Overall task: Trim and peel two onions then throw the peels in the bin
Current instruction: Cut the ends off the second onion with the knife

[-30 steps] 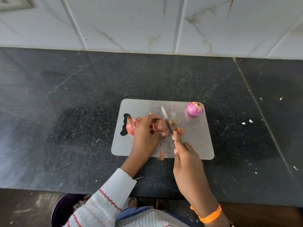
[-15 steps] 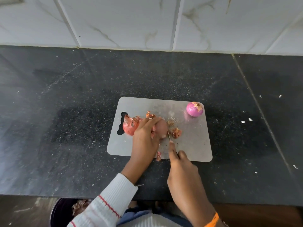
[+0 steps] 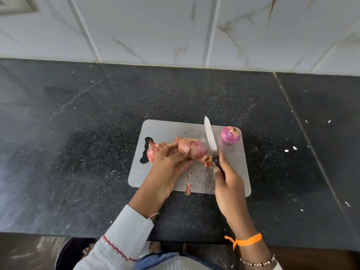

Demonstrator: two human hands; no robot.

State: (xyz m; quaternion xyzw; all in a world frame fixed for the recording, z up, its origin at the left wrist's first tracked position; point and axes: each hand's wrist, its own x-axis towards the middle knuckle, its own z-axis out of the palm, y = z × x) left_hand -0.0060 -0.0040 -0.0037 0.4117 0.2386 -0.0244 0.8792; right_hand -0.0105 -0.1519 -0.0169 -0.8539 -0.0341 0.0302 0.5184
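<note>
On the black speckled stone counter lies a flat grey rectangular cutting board with a handle cutout at its left end. Above the board, the left hand grips a pinkish-brown unpeeled onion; its fingers and thumb curl round the bulb. The right hand holds a steel-bladed knife; its fingers wrap the dark handle. The blade points away from the person and stands just beside the right end of the held onion. A purple peeled onion rests on the far right corner of the board. Loose papery onion peels lie on the board beneath the held onion. A dark round bin stands on the floor below the counter edge.
</note>
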